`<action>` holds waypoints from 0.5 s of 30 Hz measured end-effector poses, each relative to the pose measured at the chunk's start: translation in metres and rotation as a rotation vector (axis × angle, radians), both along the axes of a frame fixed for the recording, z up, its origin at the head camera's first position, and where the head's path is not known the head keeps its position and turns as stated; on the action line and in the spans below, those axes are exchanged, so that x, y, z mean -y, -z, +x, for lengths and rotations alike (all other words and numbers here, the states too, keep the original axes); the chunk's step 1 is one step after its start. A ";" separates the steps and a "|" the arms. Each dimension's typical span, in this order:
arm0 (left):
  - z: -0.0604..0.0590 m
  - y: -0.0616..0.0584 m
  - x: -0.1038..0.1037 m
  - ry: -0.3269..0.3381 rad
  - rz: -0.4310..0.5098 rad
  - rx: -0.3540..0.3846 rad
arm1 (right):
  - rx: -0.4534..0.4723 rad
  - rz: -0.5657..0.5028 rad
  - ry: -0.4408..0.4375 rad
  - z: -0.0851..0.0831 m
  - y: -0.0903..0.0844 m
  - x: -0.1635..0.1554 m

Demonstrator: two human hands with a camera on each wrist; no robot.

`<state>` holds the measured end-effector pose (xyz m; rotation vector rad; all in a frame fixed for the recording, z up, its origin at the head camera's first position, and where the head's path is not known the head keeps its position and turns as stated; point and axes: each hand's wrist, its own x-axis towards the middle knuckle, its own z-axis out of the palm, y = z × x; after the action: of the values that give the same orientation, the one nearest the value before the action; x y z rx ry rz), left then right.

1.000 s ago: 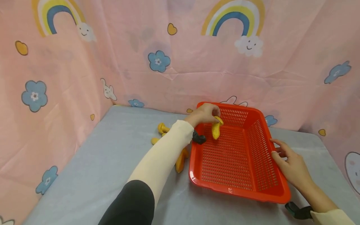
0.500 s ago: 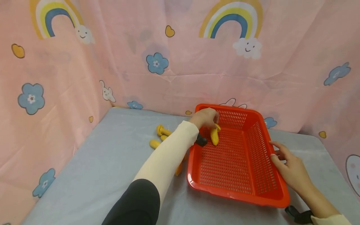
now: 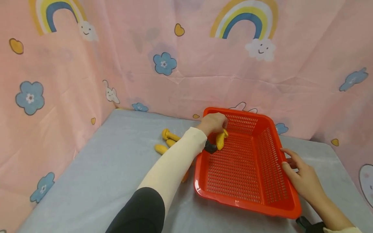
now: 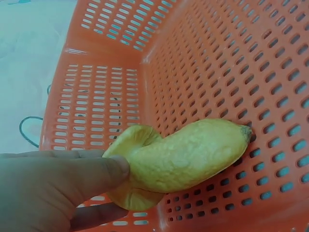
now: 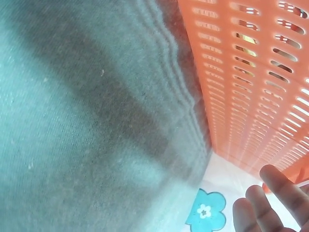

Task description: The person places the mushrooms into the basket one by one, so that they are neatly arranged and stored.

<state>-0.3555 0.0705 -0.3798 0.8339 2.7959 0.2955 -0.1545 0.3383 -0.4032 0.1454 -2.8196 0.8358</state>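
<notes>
While the left hand (image 3: 214,123) pinches a yellow toy (image 4: 188,159) over the red basket (image 3: 256,194), right hand (image 3: 301,176) fingers (image 5: 275,188) lie straight against its outer wall

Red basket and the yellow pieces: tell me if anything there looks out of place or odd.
Nothing looks damaged or spilled. The left hand holds one yellow mushroom-shaped toy inside the red basket, whose floor is otherwise bare. Several more yellow toys lie loose on the grey table left of the basket. The right hand rests against its right wall.
</notes>
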 end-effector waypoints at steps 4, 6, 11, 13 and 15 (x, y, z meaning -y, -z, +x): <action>-0.001 0.001 -0.001 -0.008 -0.017 -0.005 | 0.002 0.013 0.008 0.000 0.000 0.000; -0.001 0.001 -0.002 -0.008 -0.034 -0.007 | 0.016 0.017 0.013 0.000 -0.001 0.000; 0.001 0.000 -0.003 -0.010 -0.059 -0.012 | 0.032 0.013 0.017 0.001 0.000 0.000; 0.001 0.001 -0.003 -0.011 -0.064 -0.015 | 0.029 0.016 0.016 0.000 0.001 0.000; 0.001 0.001 -0.002 -0.012 -0.069 -0.012 | 0.031 0.020 0.014 -0.001 0.001 0.000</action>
<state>-0.3549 0.0730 -0.3811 0.8058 2.8055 0.1960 -0.1553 0.3378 -0.4045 0.1165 -2.8547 0.8137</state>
